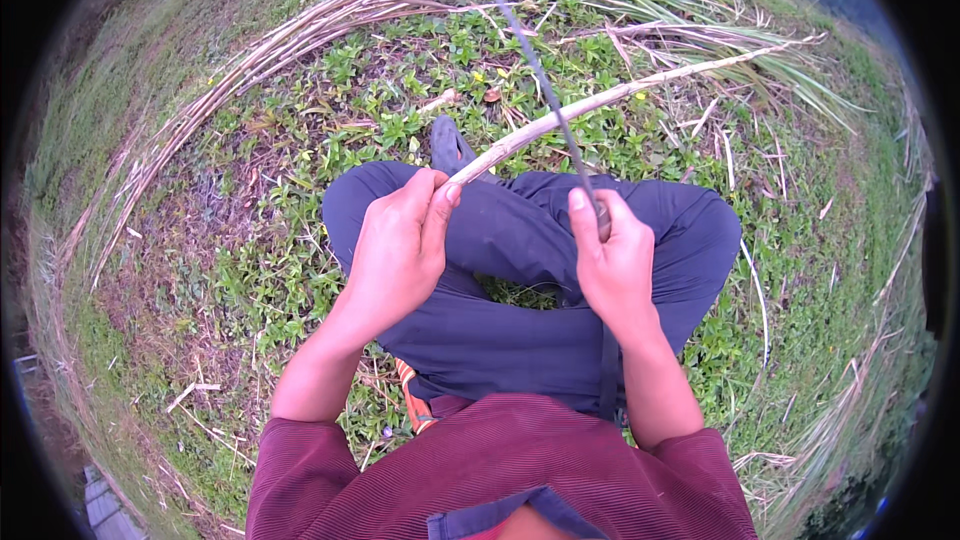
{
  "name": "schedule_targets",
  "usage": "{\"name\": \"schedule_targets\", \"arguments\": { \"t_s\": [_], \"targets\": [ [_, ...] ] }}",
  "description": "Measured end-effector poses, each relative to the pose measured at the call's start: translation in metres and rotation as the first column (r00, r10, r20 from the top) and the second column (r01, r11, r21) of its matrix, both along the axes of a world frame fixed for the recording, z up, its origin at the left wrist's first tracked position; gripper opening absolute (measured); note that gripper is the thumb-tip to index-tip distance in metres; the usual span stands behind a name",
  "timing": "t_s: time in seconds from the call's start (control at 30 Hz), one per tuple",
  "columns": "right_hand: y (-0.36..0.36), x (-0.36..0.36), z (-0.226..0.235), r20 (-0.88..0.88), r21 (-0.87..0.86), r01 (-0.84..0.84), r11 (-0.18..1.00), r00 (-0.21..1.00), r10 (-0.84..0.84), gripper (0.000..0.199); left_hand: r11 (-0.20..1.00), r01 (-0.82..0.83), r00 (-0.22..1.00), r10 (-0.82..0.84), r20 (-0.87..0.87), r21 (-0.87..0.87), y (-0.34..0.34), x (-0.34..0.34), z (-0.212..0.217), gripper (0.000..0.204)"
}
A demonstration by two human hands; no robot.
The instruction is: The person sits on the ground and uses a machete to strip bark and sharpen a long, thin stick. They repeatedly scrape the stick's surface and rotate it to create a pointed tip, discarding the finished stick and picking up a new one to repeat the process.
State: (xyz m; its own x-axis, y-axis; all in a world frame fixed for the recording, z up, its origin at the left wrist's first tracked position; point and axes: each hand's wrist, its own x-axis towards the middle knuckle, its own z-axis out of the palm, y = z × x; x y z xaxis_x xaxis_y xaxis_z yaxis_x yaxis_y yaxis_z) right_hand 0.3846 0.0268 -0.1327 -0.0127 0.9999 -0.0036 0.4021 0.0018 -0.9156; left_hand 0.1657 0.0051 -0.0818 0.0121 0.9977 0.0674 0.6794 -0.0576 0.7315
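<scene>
My left hand is closed around the near end of a pale, straw-coloured stalk, which slants away to the far right and thins toward its tip. In my right hand is the handle of a long, thin-bladed knife. Its dark blade points away from me and crosses the stalk partway along; whether the two touch I cannot tell. My crossed legs in dark trousers lie beneath both hands.
A long pile of cut stalks with green leaves curves across the far side and down the left. Low green plants and scattered stalk scraps cover the ground. More long grass lies at the right. A dark shoe shows beyond my legs.
</scene>
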Motion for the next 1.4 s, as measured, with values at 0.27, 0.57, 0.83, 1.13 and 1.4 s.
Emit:
{"name": "schedule_targets", "arguments": {
  "t_s": [0.27,0.57,0.83,1.13,1.4],
  "targets": [
    [-0.019,-0.017,-0.006,0.345,0.164,-0.179,0.97,0.932,0.113,0.025,0.991,-0.044,0.999,0.04,0.036,0.126,0.007,0.006,-0.015,0.016],
    [-0.002,0.024,-0.009,0.621,0.154,-0.175,0.972,0.783,0.043,0.028,0.977,-0.082,0.991,0.1,-0.084,0.199,0.012,0.008,-0.025,0.011],
    [0.037,0.07,-0.026,0.641,0.055,0.04,0.998,0.765,-0.066,0.031,0.971,-0.077,0.988,0.105,-0.112,0.228,0.012,0.014,-0.026,0.013],
    [0.076,0.106,-0.021,0.745,0.065,0.179,0.982,0.646,-0.167,0.036,0.967,-0.099,0.979,0.136,-0.152,0.234,0.013,0.012,-0.022,0.015],
    [0.013,0.012,-0.035,0.413,0.319,-0.213,0.924,0.908,0.067,0.027,0.994,-0.065,0.997,0.068,-0.022,0.089,0.039,-0.001,-0.019,0.036]
  ]
}}
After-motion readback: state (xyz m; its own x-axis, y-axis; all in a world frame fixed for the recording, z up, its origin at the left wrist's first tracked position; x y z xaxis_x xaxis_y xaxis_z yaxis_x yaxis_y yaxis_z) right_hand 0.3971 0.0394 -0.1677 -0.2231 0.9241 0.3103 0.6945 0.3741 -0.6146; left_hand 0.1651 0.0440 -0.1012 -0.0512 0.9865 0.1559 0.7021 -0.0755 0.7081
